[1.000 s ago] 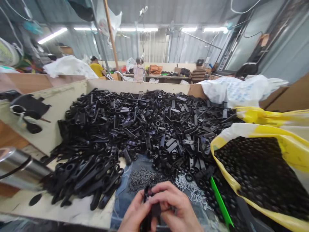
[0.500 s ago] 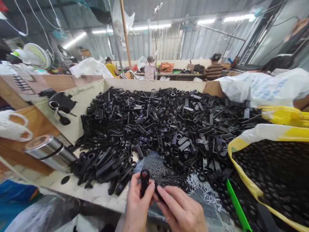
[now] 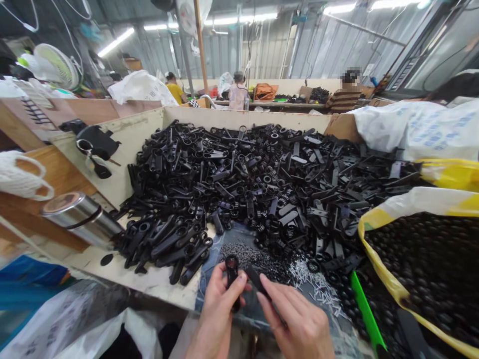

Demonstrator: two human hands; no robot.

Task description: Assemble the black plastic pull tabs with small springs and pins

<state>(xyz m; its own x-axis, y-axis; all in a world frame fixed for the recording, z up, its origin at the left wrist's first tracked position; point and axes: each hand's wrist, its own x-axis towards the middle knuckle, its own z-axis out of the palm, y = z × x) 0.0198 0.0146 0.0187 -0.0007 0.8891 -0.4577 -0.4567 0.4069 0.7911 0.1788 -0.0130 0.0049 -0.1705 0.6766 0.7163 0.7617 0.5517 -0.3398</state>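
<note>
My left hand [image 3: 219,301] is closed around a black plastic handle part with a ring end [image 3: 232,267], the ring pointing up and away from me. Between the fingers and thumb of my right hand [image 3: 295,314] is a flat black plastic strip [image 3: 256,280], its far end close to the held handle part. Whether the two pieces touch, I cannot tell. Just beyond my hands lie a heap of small dark bits [image 3: 247,257] and a scatter of silver pins [image 3: 314,284] on a blue-grey cloth [image 3: 209,271].
A large pile of black plastic parts [image 3: 239,174] fills the wooden-walled bench. Similar handles [image 3: 164,244] lie at left beside a steel flask [image 3: 80,217]. At right stand a yellow-edged bag [image 3: 381,269] of black pieces and a green strip [image 3: 366,314]. Several people sit far back.
The strip in my right hand has come into fuller view and moved slightly right, away from the left hand's part. The whole view has shifted a little as my head moved.
</note>
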